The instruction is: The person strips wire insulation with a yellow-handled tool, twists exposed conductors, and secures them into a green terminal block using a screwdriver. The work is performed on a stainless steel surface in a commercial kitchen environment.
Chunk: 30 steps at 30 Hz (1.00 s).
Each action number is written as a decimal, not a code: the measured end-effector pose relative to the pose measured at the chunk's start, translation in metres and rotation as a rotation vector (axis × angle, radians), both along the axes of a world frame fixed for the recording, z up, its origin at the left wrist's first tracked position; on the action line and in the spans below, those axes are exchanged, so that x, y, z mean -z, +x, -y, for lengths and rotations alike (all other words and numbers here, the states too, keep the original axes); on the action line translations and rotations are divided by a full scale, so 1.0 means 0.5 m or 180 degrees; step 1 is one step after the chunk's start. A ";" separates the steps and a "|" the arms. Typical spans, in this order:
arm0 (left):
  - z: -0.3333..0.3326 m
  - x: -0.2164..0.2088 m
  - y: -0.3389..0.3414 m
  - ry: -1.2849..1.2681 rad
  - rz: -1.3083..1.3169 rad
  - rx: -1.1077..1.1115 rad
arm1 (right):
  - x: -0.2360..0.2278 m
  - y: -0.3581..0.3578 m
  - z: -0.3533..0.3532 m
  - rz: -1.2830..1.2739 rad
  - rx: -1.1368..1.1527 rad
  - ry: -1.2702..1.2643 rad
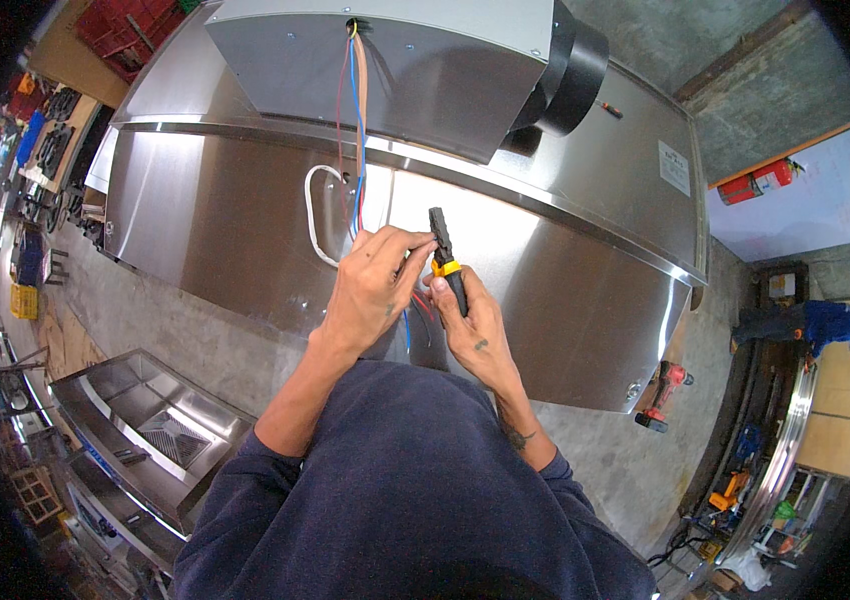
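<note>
My right hand [470, 320] is wrapped round the black and yellow handles of a pair of pliers [440, 235], whose dark jaws point up and away. Close to the jaws, my left hand [370, 285] pinches with thumb and fingertips; a wire seems to be in that pinch, though its end is too small to make out. Blue, red and copper-coloured wires [360, 120] hang from a hole in a grey metal box [415, 90] and run down behind my left hand. Loose blue and red wire ends show below, between my wrists.
A large stainless steel hood [245, 230] spans the space before me, with a white cable loop [313, 215] and a black round duct collar [575, 75]. A red cordless drill [661, 395] lies right, a steel sink unit [150, 425] left. Another person [805, 330] bends over at far right.
</note>
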<state>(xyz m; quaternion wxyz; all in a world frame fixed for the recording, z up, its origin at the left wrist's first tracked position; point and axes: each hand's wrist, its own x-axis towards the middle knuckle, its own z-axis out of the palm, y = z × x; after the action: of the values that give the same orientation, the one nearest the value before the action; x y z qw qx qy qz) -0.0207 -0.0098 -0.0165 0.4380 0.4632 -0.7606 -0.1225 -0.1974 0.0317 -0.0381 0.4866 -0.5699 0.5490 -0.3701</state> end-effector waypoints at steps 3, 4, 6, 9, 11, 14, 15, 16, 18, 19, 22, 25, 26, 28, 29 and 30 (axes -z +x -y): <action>-0.002 -0.002 -0.001 0.0033 -0.0010 -0.0032 | -0.001 0.001 0.000 -0.0097 -0.0005 -0.0015; -0.003 -0.002 -0.003 0.0058 -0.0022 -0.0052 | -0.003 0.002 0.000 -0.0100 -0.0007 0.0030; -0.002 -0.003 -0.003 -0.0006 -0.0041 -0.0049 | -0.004 0.004 -0.001 -0.0101 0.0006 0.0052; -0.003 0.000 -0.002 -0.0112 0.0001 -0.0066 | -0.005 0.010 -0.002 -0.0163 0.0044 -0.0135; -0.003 0.004 0.000 -0.0177 0.0038 -0.0065 | -0.008 0.012 -0.001 -0.0285 0.0066 -0.0421; -0.002 0.005 0.001 -0.0240 0.0083 -0.0027 | 0.016 0.015 0.001 -0.0392 0.0074 -0.0462; -0.001 0.003 0.001 -0.0254 0.0110 -0.0023 | 0.017 0.014 0.000 -0.0356 0.0056 -0.0411; -0.001 0.002 0.002 -0.0266 0.0133 -0.0022 | -0.003 0.016 0.002 -0.0324 0.0035 -0.0359; -0.002 0.003 0.005 -0.0287 0.0177 -0.0036 | -0.004 0.016 0.003 -0.0324 0.0002 -0.0353; -0.001 0.002 0.007 -0.0303 0.0205 -0.0036 | 0.008 0.016 0.005 -0.0348 -0.0003 -0.0405; -0.009 -0.002 0.010 -0.0029 0.0295 0.0069 | 0.010 0.014 0.001 -0.0450 0.0035 -0.0560; -0.006 0.000 0.012 -0.0085 0.0279 0.0114 | 0.016 0.013 0.004 -0.0501 0.0036 -0.0679; -0.006 -0.001 0.011 -0.0077 0.0302 0.0111 | 0.019 0.012 0.006 -0.0511 0.0032 -0.0714; -0.006 -0.007 0.012 -0.0064 0.0351 0.0101 | 0.010 0.014 0.006 -0.0527 0.0080 -0.0874; -0.006 -0.009 0.013 -0.0046 0.0369 0.0118 | 0.006 0.016 0.006 -0.0535 0.0102 -0.0955; -0.007 -0.010 0.014 -0.0028 0.0388 0.0135 | 0.011 0.014 0.007 -0.0511 0.0066 -0.0933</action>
<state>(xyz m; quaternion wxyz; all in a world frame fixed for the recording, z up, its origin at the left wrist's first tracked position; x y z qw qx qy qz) -0.0139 -0.0064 -0.0114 0.3902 0.4517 -0.7960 -0.1001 -0.1904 0.0282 -0.0436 0.3489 -0.6568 0.5321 -0.4045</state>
